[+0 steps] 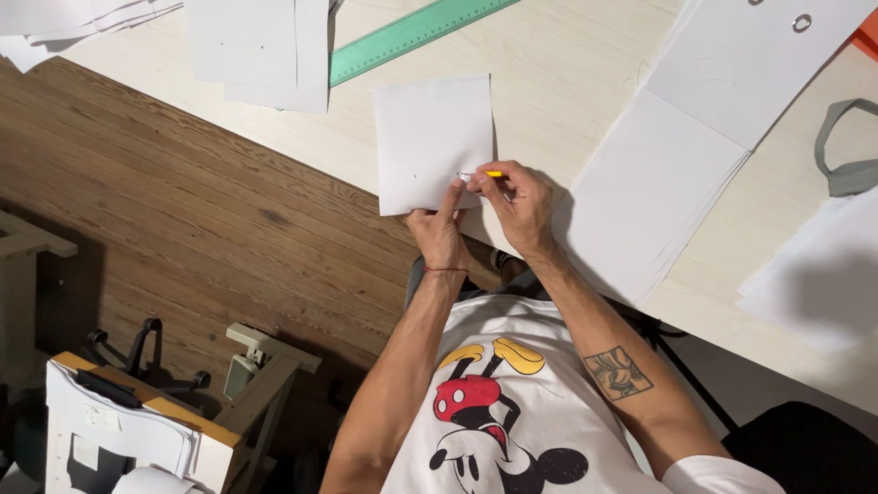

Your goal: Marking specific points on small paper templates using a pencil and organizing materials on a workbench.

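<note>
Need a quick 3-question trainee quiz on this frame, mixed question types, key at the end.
1. True or false: the right hand holds a yellow pencil with its tip on the small white sheet.
2. Multiple choice: the left hand is A) lifting the green ruler, B) pressing a finger on the small white sheet near the pencil, C) resting on the wooden floor.
3. Fill in: the green ruler lies partly under a stack of white ____ at the table's far edge.

Key: 1 true; 2 B; 3 paper.
</note>
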